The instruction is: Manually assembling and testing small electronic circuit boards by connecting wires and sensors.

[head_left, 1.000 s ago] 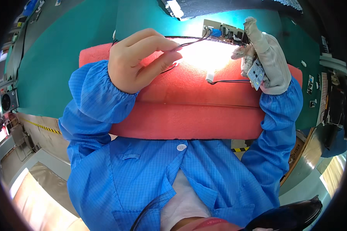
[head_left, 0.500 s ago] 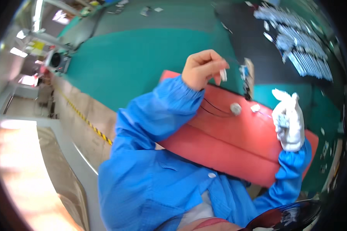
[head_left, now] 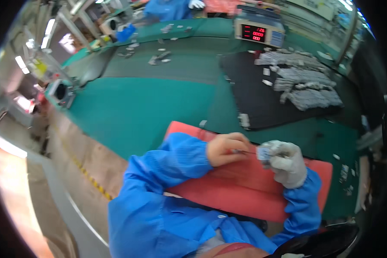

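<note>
My bare left hand [head_left: 228,149] is closed, thumb and fingers pinching a thin wire [head_left: 245,152] that runs toward the right hand. In its white glove, my right hand [head_left: 289,165] grips a small silvery part with a pale label [head_left: 262,154]. The two hands are close together over a red foam pad [head_left: 219,185]. Motion blur hides the exact shape of the part and where the wire joins it.
Beyond the pad lies a black mat [head_left: 249,94] bearing stacked rows of grey packets [head_left: 305,81]. A scale with a lit red display [head_left: 253,34] stands behind it. Small scraps are scattered on the green table [head_left: 137,99]. Across the table is another person's blue sleeve [head_left: 167,9].
The view has tilted up, bringing the scale and the other person into sight. My hands have come together; the small white piece in my left fingers no longer shows.
</note>
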### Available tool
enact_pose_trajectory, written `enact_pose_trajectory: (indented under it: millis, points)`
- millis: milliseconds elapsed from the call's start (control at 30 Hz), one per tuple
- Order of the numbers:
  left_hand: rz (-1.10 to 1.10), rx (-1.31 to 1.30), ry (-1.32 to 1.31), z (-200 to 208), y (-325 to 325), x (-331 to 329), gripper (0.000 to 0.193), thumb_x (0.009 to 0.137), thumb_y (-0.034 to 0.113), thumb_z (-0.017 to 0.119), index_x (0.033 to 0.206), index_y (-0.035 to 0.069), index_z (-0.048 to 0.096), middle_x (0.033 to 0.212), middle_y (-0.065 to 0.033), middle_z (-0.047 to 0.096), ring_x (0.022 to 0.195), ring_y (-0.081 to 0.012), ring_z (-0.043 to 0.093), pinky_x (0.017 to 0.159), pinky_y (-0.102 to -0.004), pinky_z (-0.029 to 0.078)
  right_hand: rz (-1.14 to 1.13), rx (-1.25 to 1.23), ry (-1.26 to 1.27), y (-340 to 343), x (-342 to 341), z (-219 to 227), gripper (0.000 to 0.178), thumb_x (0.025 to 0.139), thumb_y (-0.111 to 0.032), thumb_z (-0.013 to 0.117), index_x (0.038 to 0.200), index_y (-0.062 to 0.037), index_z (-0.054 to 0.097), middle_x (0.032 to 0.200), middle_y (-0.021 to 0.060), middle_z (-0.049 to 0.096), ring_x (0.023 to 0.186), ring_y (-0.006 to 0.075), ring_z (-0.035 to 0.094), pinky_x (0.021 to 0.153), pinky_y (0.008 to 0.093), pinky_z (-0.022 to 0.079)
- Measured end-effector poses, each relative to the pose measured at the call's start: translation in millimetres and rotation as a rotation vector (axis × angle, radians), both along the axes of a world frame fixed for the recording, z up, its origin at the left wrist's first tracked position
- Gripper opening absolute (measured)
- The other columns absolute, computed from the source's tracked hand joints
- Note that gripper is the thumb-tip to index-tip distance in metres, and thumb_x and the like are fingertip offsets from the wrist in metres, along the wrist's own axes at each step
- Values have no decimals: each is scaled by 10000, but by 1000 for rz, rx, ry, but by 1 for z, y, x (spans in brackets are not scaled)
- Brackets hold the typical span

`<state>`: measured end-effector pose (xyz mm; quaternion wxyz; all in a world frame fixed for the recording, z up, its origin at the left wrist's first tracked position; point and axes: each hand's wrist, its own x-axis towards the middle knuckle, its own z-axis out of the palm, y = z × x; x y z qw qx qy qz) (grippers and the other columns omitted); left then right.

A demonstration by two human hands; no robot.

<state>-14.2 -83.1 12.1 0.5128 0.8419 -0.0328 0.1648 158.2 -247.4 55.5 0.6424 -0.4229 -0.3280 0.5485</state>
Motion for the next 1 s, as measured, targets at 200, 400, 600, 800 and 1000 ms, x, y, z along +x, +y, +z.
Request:
enact_pose_trajectory:
  millis: [200, 400, 600, 800, 1000]
  points:
    - [248, 11, 135, 23, 4, -3, 221, 788, 126, 636, 964, -4, 670, 820, -103, 568, 752, -208, 566, 676, -301, 449, 2, -67, -143, 8, 13, -4, 361, 699, -42, 546, 1045, 35, 617, 981, 125, 631, 828, 177, 602, 756, 308, 498]
    - [414, -39, -140, 1, 13, -13, 139, 708, 52, 709, 832, 2, 673, 676, -77, 543, 610, -186, 547, 571, -293, 441, 102, -63, -56, 14, 0, -7, 389, 809, -100, 606, 1164, 30, 511, 1045, 159, 609, 850, 268, 651, 718, 358, 548]
    - [420, -209, -191, -6, 15, 3, 183, 639, 33, 754, 726, -9, 599, 668, -83, 572, 607, -165, 569, 550, -287, 432, 84, 40, -89, 12, 4, -24, 405, 824, -88, 624, 1198, -6, 492, 1214, 221, 527, 908, 353, 637, 683, 421, 564]
    - [429, -217, -163, 1, 6, -7, 199, 672, 85, 773, 723, -8, 605, 673, -87, 586, 539, -173, 602, 491, -273, 462, -20, 114, -319, 3, 2, -21, 467, 802, -147, 685, 1196, 12, 492, 1116, 228, 578, 922, 343, 631, 724, 425, 554]
    - [430, -211, -25, 8, -4, -10, 152, 674, 58, 768, 723, 15, 629, 651, -70, 612, 603, -140, 612, 521, -273, 475, -177, 159, -565, -1, 9, -11, 455, 637, 30, 777, 1058, 39, 605, 1058, 137, 642, 892, 146, 603, 778, 263, 489]
